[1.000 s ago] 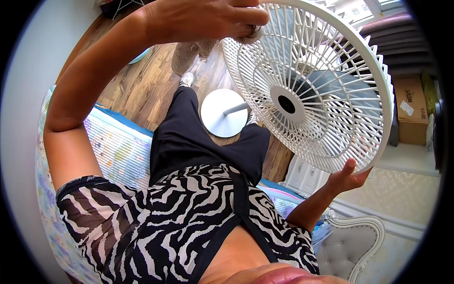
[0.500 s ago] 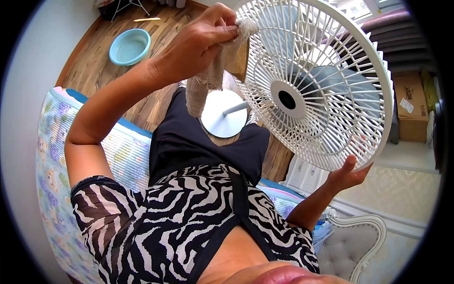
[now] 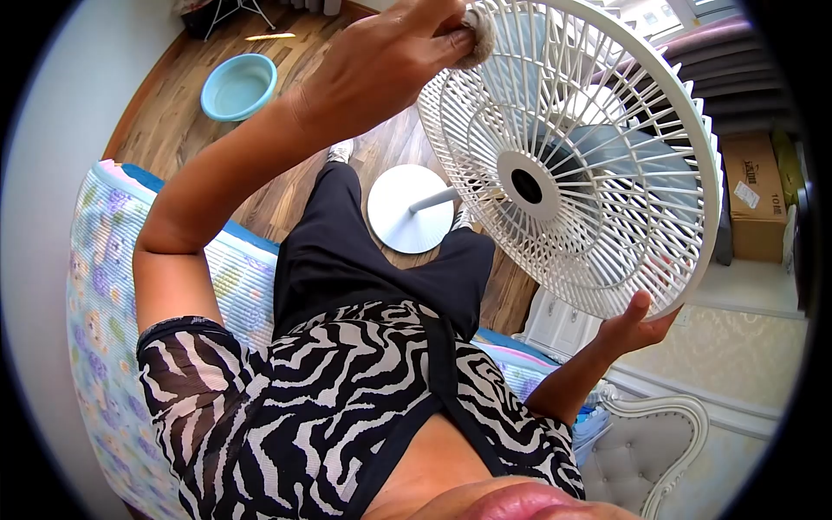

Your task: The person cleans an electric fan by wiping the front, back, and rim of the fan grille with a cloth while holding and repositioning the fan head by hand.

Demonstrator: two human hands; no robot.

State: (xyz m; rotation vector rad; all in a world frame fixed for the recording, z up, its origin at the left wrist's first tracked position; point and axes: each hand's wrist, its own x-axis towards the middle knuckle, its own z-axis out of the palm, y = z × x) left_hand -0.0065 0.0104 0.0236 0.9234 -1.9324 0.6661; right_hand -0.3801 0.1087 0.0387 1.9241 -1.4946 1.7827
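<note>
My left hand (image 3: 390, 65) is closed round a bunched grey-beige cloth (image 3: 479, 36), pressed to the upper left rim of a standing fan's white grille (image 3: 529, 182). Only a wad of the cloth shows past my fingers. My right hand (image 3: 637, 328) grips the grille's lower right rim, thumb in front and fingers partly hidden behind it. Pale blue blades (image 3: 633, 152) show through the bars, and a black disc (image 3: 526, 185) marks the centre. The fan head tilts toward me. Its round white base (image 3: 407, 221) stands on the floor between my feet.
A light blue basin (image 3: 238, 87) sits on the wooden floor at the upper left. Beside me is a bed with a quilted floral cover (image 3: 113, 303). A cardboard box (image 3: 754, 191) stands at the right, and a tufted grey headboard (image 3: 641, 446) is at the lower right.
My left hand has moved up and right with the cloth, from just left of the grille onto its rim. The cloth's hanging end is no longer visible. My right hand stays on the rim.
</note>
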